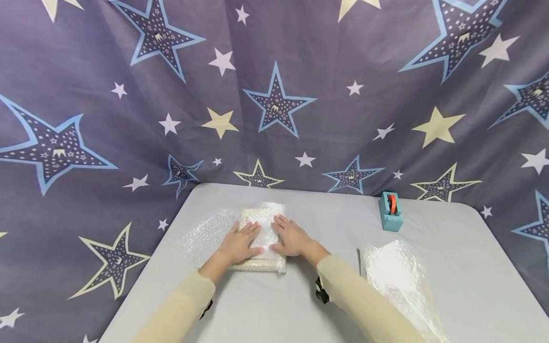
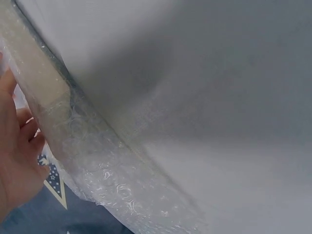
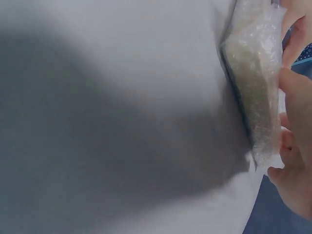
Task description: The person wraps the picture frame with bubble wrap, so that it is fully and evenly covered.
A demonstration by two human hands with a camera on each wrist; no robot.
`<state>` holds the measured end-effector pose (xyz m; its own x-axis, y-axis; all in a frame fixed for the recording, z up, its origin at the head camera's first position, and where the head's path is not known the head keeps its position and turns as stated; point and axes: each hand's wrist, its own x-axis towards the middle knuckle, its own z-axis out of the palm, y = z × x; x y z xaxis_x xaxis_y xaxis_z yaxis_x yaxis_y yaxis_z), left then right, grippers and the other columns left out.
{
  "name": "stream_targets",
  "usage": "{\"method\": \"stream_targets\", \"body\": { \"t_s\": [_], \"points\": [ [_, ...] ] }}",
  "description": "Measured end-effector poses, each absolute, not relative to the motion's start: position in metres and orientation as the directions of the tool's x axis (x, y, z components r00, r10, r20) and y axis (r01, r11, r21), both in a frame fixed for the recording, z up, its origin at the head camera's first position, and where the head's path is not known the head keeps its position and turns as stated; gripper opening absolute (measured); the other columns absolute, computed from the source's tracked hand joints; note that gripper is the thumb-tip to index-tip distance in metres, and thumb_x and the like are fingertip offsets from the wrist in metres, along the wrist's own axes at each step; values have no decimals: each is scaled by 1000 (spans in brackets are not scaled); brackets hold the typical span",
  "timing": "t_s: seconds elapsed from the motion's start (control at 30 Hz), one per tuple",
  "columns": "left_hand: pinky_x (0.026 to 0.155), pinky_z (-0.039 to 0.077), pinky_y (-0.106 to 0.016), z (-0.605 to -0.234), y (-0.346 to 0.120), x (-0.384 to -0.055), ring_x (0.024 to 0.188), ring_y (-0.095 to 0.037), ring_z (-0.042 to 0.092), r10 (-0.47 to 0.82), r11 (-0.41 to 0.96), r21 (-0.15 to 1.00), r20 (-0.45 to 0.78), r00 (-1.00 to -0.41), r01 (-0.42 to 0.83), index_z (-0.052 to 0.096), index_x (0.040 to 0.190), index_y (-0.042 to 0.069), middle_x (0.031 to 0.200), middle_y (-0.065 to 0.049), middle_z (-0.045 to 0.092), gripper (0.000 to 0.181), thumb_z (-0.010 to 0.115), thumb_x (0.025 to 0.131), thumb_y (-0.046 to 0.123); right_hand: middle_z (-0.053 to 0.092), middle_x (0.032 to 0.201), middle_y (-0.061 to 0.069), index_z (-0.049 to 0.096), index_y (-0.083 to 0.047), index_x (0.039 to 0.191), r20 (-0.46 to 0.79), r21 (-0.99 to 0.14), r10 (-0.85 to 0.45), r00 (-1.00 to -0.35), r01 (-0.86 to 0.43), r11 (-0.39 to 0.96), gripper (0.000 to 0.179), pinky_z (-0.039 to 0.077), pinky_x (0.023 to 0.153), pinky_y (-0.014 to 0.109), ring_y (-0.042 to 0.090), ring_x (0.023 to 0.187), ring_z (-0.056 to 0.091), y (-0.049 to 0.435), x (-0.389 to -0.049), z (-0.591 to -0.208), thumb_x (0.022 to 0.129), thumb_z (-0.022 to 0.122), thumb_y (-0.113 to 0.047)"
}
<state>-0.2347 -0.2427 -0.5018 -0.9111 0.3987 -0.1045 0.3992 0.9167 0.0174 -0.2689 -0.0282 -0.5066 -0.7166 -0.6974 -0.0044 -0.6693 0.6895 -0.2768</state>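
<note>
A flat, pale rectangular thing wrapped in bubble wrap [image 1: 267, 233] lies near the middle of the table. My left hand [image 1: 240, 242] rests on its left part, fingers spread and pointing away from me. On its right part lies my right hand [image 1: 293, 238], palm down with the fingers extended. A loose flap of clear bubble wrap [image 1: 203, 238] spreads out to the left, past my left hand. The left wrist view shows the wrapped side [image 2: 44, 73] beside the fingers. In the right wrist view, the package's edge [image 3: 256, 92] runs along my right fingertips.
A teal tape dispenser [image 1: 391, 216] with an orange roll stands at the back right of the grey-covered table [image 1: 326, 205]. More clear bubble wrap [image 1: 399, 281] lies at the right, partly behind my right sleeve. A star-patterned curtain [image 1: 300, 157] hangs behind the table.
</note>
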Motion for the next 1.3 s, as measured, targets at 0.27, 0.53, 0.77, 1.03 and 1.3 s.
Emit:
{"method": "stream_targets", "body": {
  "t_s": [0.27,0.53,0.77,1.03,1.3],
  "points": [
    [122,15,-57,-498,-243,-235,144,-29,36,398,917,33,-111,-910,397,38,147,9,154,-9,38,77,50,90,60,32,157,14,40,-4,145,-52,-178,-671,-740,-654,735,65,25,122,48,30,148,27,-36,-259,-495,95,55,-42],
    [122,15,-56,-501,-244,-241,145,-27,34,401,916,29,-93,-911,400,38,148,10,155,-6,37,78,49,90,61,44,150,13,47,-4,141,32,-231,-740,-672,-726,648,44,31,119,45,29,142,39,-40,-237,-501,99,47,-17],
    [121,17,-58,-503,-245,-240,143,-34,35,424,891,205,-54,-904,406,42,144,2,153,-15,40,78,60,88,52,46,148,15,48,-3,140,55,-205,-747,-663,-739,641,43,34,118,44,29,139,43,-39,-228,-505,99,47,-17],
    [119,23,-58,-491,-274,-228,142,-38,35,363,874,326,57,-930,361,42,142,-1,150,-19,41,74,64,88,44,42,152,12,46,-7,143,10,-196,-728,-686,-715,671,44,30,121,41,26,142,39,-43,-228,-502,100,45,-19],
    [114,29,-59,-485,-337,-209,138,-46,35,98,916,387,40,-994,106,42,143,-1,152,-22,36,66,56,95,42,40,152,13,44,-7,143,3,-202,-732,-681,-717,667,44,29,121,41,27,143,38,-42,-229,-507,101,43,-19]
  ]
}}
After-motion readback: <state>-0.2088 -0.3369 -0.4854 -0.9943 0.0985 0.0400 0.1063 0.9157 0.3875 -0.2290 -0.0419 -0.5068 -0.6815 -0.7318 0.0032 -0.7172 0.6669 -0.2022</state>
